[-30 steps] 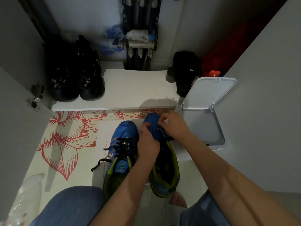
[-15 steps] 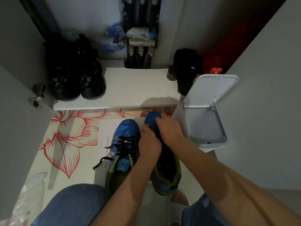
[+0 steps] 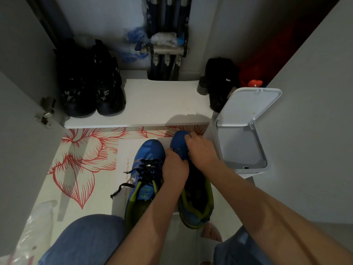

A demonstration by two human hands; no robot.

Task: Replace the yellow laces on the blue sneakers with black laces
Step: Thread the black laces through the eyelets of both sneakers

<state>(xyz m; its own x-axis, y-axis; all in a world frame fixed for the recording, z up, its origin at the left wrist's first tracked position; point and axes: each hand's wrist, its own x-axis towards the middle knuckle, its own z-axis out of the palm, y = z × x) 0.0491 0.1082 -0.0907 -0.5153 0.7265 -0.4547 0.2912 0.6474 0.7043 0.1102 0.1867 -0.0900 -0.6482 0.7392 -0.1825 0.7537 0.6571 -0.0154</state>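
Observation:
Two blue sneakers with lime-green lining stand side by side on the floor in front of me. The left sneaker (image 3: 147, 173) carries black laces (image 3: 147, 169), with a loose end trailing off its left side. Both hands work on the front of the right sneaker (image 3: 196, 203). My left hand (image 3: 174, 167) has its fingers curled at that shoe's lace area. My right hand (image 3: 200, 150) bends over the toe end, fingertips pinched together. What the fingers pinch is hidden; I cannot see a lace on this shoe.
A white pedal bin (image 3: 240, 148) with its lid raised stands right of the shoes. Beyond is a low white shelf (image 3: 158, 104) with a pair of black shoes (image 3: 91, 87) and a black bag (image 3: 221, 81). A red-flower mat (image 3: 80, 161) covers the floor; my knees frame the bottom.
My right hand has slid forward from the lace area to the toe end of the right sneaker. The left hand stayed at the eyelets. The view shifted slightly.

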